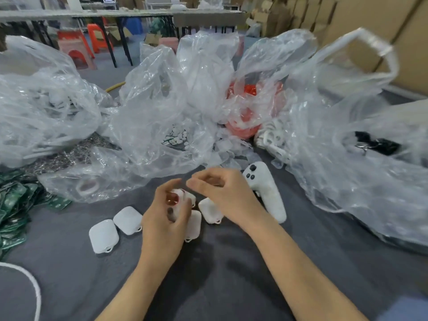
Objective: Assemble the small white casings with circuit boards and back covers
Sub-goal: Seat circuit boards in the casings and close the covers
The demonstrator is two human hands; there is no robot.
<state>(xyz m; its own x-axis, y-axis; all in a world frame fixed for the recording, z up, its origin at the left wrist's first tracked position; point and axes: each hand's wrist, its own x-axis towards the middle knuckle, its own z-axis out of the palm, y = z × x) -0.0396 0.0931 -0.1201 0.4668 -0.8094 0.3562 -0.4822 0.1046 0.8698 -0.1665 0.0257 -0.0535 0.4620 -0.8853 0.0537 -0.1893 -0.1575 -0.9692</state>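
While the left hand (165, 220) grips a small white plastic casing (186, 196), the right hand (223, 193), grasp unclear, may jam a tilted part.

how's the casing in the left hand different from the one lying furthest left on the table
The held casing is gripped by the left hand; the leftmost casing lies untouched on the grey table. The held casing shows an open side with something reddish inside; the leftmost casing shows only a smooth closed white face. Both are small, rounded white shells.
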